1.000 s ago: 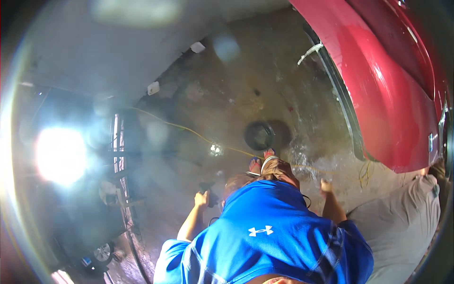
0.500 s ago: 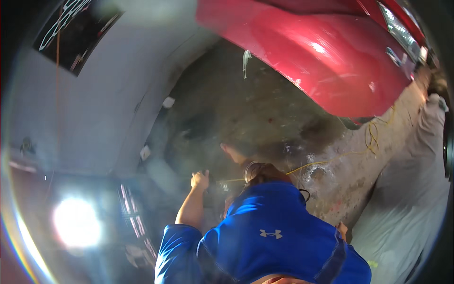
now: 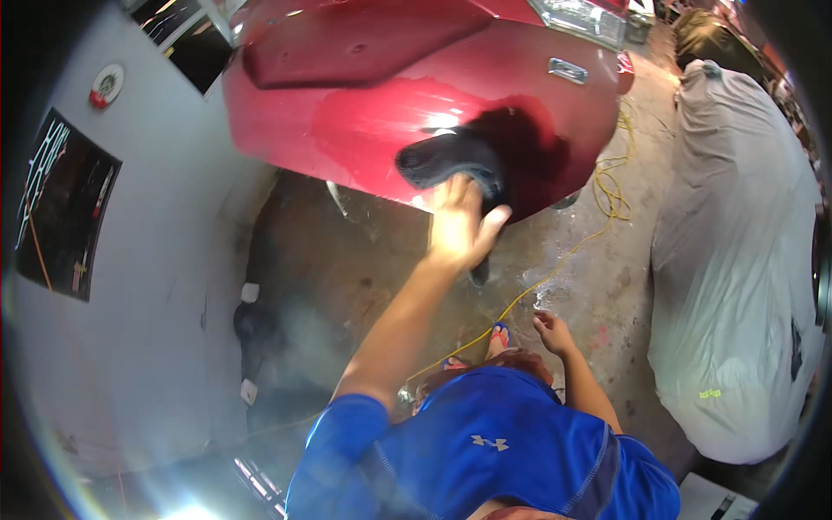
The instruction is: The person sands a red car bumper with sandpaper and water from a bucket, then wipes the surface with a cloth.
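Note:
My left hand point(image 3: 464, 221) reaches forward with a dark cloth point(image 3: 451, 163) against the red painted front of a car point(image 3: 364, 121). Its fingers lie on the cloth and the thumb sticks out to the right; one end of the cloth dangles below the hand. A deeper red, glossy patch surrounds the cloth, and a dark shadow falls to its right. Low beside my body on the right, my right hand point(image 3: 553, 332) hangs with loosely bent fingers and no visible object in it.
Along the right stands a large object under a pale grey cover point(image 3: 728, 260). A yellow cord point(image 3: 563, 256) runs across the concrete floor past my feet and coils near the car. A grey wall point(image 3: 165, 286) with a dark picture point(image 3: 69, 204) rises at the left.
My left hand has gone from low beside my body up to the car, where the cloth now shows. My right hand has come further into view. The whole view has shifted.

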`<move>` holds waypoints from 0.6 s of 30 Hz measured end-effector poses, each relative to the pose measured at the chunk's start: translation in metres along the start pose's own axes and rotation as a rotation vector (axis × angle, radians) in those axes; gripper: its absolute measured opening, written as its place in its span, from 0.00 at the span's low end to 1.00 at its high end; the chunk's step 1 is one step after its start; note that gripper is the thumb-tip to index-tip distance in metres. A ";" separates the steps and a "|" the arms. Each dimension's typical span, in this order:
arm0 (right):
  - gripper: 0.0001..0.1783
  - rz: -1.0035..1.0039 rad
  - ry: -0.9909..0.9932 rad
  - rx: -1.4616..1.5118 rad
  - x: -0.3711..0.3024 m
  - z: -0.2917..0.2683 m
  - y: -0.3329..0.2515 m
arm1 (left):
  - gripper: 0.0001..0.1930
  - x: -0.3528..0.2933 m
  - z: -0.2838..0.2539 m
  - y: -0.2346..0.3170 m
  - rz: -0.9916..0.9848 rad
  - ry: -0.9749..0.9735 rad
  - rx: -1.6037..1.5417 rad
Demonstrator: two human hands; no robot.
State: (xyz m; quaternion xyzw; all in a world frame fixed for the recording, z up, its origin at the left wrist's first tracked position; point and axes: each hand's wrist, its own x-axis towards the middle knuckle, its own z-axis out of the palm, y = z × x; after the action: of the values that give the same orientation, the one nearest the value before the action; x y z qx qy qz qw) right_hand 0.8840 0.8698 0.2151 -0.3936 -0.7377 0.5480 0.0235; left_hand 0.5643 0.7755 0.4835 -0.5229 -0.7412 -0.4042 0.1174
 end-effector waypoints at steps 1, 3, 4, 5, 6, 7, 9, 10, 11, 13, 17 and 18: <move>0.23 -0.025 0.014 0.049 -0.002 -0.008 -0.011 | 0.24 0.026 0.035 0.012 -0.069 -0.065 -0.084; 0.23 -0.032 0.077 0.056 -0.008 -0.023 0.015 | 0.18 0.056 0.105 0.024 -0.027 0.054 -0.114; 0.23 0.000 0.143 0.007 -0.012 -0.040 0.049 | 0.17 0.071 0.125 0.042 0.056 0.126 -0.244; 0.23 0.037 0.203 -0.040 -0.022 -0.056 0.084 | 0.19 0.087 0.135 0.056 0.038 -0.124 -0.376; 0.22 0.133 0.216 -0.137 -0.036 -0.049 0.093 | 0.28 0.079 0.161 0.038 0.144 -0.020 -0.473; 0.22 0.256 0.363 -0.027 -0.051 -0.079 0.152 | 0.31 0.109 0.168 0.075 0.248 0.020 -0.468; 0.22 0.349 0.464 -0.272 -0.096 -0.100 0.212 | 0.34 0.127 0.172 0.103 0.304 0.076 -0.425; 0.23 0.609 0.362 -0.122 -0.113 -0.086 0.209 | 0.33 0.123 0.174 0.089 0.267 0.087 -0.392; 0.23 0.873 0.261 0.012 -0.132 -0.078 0.202 | 0.32 0.120 0.172 0.074 0.231 0.104 -0.366; 0.23 0.981 0.212 0.073 -0.155 -0.080 0.190 | 0.29 0.135 0.134 0.062 0.268 0.083 -0.208; 0.23 0.886 0.195 0.103 -0.145 -0.074 0.208 | 0.19 0.213 0.062 0.051 0.314 0.074 0.033; 0.23 0.844 0.182 0.108 -0.139 -0.065 0.218 | 0.17 0.232 0.058 0.049 0.257 0.076 0.180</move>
State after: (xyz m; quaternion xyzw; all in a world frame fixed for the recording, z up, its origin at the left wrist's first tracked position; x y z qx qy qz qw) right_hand 1.1312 0.8565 0.1162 -0.7056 -0.4773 0.5104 -0.1171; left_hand 0.5223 0.9816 0.6078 -0.5851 -0.6964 -0.3374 0.2426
